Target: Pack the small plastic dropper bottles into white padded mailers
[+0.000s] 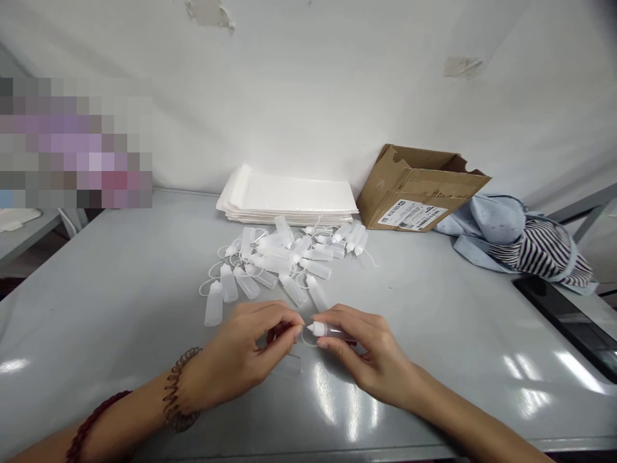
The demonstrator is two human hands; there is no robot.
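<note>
**Right hand clamped on a small dropper bottle**

The thumb and fingers of the right hand close around the translucent plastic body, whose white needle tip points at 9 o'clock. A thin loop of cord hangs at the tip. The left hand is just beside it, its fingertips pinched together at the tip; whatever they grip is too small to tell. Both hands are over the grey table. At 12 o'clock lies a loose heap of similar bottles, with a stack of white sheets behind it. A cardboard box tilts at 1 o'clock, and a blue-and-striped cloth lies at 2 o'clock.
</note>
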